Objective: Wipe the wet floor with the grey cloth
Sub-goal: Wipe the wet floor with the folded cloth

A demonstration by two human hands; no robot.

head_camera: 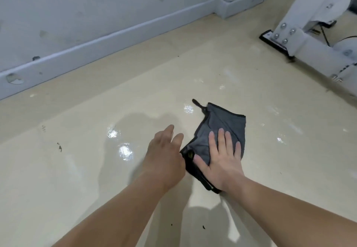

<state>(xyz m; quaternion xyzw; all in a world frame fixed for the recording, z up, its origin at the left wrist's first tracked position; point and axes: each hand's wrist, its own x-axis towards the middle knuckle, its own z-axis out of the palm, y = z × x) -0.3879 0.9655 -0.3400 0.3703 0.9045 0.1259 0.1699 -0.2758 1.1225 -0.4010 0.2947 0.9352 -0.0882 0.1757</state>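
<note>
A grey cloth [222, 126] with a black hem and a hanging loop lies folded on the glossy cream floor [77, 169]. My right hand [222, 161] lies flat on the cloth's near half, palm down, fingers spread. My left hand [166, 154] hovers just left of the cloth with fingers apart, its edge close to the cloth's near left corner and holding nothing. A wet film [123, 146] glistens on the floor left of and around the cloth.
A pale wall with a skirting board [96, 43] runs along the back. A white metal machine base [309, 39] with bolts and a black foot stands at the upper right. Small dark specks [59, 147] dot the floor.
</note>
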